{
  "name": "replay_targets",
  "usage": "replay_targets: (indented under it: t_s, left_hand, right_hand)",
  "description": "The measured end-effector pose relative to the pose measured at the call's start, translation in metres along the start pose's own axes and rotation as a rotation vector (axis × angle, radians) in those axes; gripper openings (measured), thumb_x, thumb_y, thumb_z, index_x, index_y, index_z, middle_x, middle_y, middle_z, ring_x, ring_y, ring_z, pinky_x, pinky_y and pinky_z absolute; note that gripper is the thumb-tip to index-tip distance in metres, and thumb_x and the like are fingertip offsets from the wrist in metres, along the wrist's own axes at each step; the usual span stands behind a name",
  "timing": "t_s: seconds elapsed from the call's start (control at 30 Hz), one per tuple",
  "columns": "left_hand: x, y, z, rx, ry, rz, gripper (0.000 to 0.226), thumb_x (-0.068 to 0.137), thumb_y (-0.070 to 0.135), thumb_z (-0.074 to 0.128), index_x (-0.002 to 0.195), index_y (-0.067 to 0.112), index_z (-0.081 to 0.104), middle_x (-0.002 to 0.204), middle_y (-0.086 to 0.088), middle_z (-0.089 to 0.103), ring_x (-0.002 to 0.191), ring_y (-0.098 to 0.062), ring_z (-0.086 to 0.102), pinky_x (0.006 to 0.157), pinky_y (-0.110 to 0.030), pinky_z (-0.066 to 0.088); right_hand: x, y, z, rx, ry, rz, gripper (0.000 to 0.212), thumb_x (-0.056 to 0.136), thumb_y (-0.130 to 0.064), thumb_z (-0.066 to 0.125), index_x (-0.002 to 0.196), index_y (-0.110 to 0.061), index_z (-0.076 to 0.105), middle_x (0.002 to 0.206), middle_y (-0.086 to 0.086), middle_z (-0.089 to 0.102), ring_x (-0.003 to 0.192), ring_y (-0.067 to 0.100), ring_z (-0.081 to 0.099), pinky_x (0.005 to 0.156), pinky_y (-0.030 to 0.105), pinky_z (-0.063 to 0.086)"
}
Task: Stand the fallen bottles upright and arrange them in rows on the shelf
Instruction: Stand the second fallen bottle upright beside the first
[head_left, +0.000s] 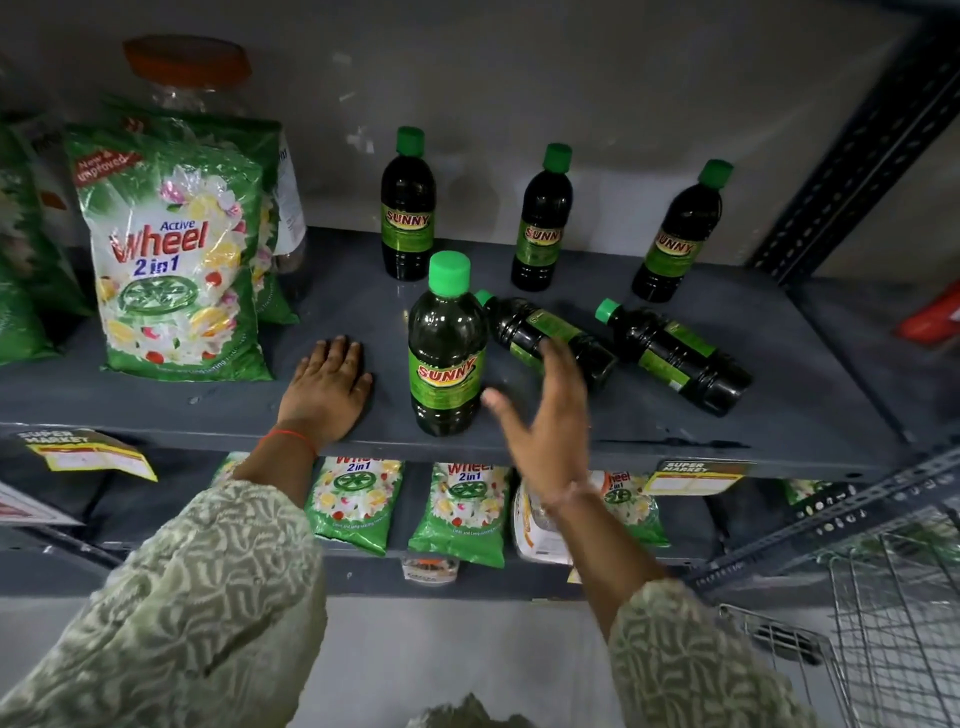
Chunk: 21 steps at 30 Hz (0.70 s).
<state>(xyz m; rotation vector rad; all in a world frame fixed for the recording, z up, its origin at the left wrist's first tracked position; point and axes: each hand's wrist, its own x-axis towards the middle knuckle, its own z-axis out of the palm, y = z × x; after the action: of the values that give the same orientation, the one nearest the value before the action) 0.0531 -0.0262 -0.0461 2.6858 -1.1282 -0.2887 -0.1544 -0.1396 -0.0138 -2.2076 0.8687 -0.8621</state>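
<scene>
- Fingers of the right hand were spread open and gripped nothing; the hand hovered just right of the front bottle, in front of a fallen one.
- Left hand lay flat, fingers splayed, on the shelf near its front edge.
- Front bottle stood upright near the front edge, green cap up (dark liquid filled it almost to the neck).
- Three more bottles stood upright along the back edge: left, middle, right, well apart.
- Two bottles lay on their sides mid-shelf, the nearer fallen bottle and the farther fallen bottle, long axes slanting, caps toward the back-left, bases toward the front-right.
- Detergent bag leaned at the shelf's left end.
</scene>
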Motion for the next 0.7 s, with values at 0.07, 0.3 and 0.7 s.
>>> replay_targets:
  t_s: [0.07,0.3,0.7]
  left_hand:
    - [0.001,0.011,0.004,0.014,0.011,-0.01,0.055,0.096,0.035,0.025,0.146,0.015,0.012,0.158,-0.005,0.008,0.145,-0.029,0.004,0.118,-0.045,0.005]
    - [0.003,0.013,0.011,0.088,0.066,-0.021,0.056,0.095,0.037,0.024,0.145,0.015,0.013,0.158,-0.005,0.012,0.145,-0.033,0.007,0.117,-0.049,0.011]
    - [0.005,0.01,0.014,0.18,0.03,-0.02,0.056,0.095,0.037,0.023,0.146,0.019,0.007,0.159,-0.004,0.005,0.145,-0.032,0.003,0.117,-0.048,0.011]
  right_hand:
    - [0.041,0.011,-0.024,-0.275,-0.005,-0.02,0.082,0.076,-0.047,0.067,0.136,-0.003,0.034,0.149,0.019,0.031,0.138,0.03,0.027,0.113,0.033,0.025]
    - [0.121,0.029,-0.036,-0.593,-0.611,0.309,0.083,0.055,-0.055,0.077,0.119,-0.011,0.047,0.122,0.011,0.061,0.108,0.031,0.058,0.091,0.035,0.047]
    - [0.085,0.037,0.029,0.129,0.316,0.276,0.098,0.051,-0.039,0.087,0.125,0.006,0.04,0.12,0.029,0.043,0.113,0.044,0.041,0.099,0.047,0.035]
